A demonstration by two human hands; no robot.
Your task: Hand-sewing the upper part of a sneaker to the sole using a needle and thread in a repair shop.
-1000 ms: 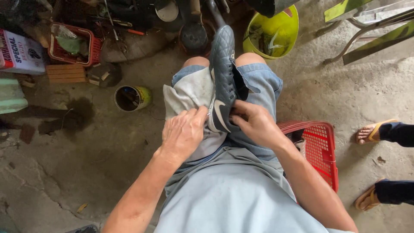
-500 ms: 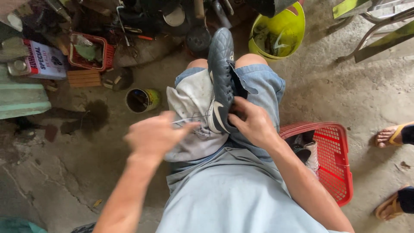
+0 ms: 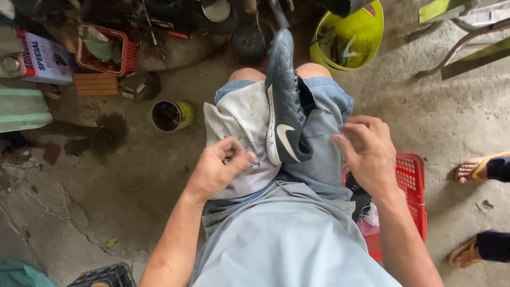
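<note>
Left hand: left hand [image 3: 220,167] fingers pinched together on the white cloth [image 3: 239,119]; any thread or needle too fine to make out.
Right hand: right hand [image 3: 366,151] fingers spread, holding nothing, hovering just beside the shoe.
Shoe: dark quilted shoe [image 3: 286,101] lies on the lap between the knees, unheld.
Risk: it may slide off if a knee shifts.
Hidden: red basket [image 3: 411,183] contents blocked by the forearm; green can [image 3: 171,115] possibly glue.

Cracked, stained concrete floor [image 3: 79,212] in daylight, metal chair legs [image 3: 451,48] perhaps, at upper right.
</note>
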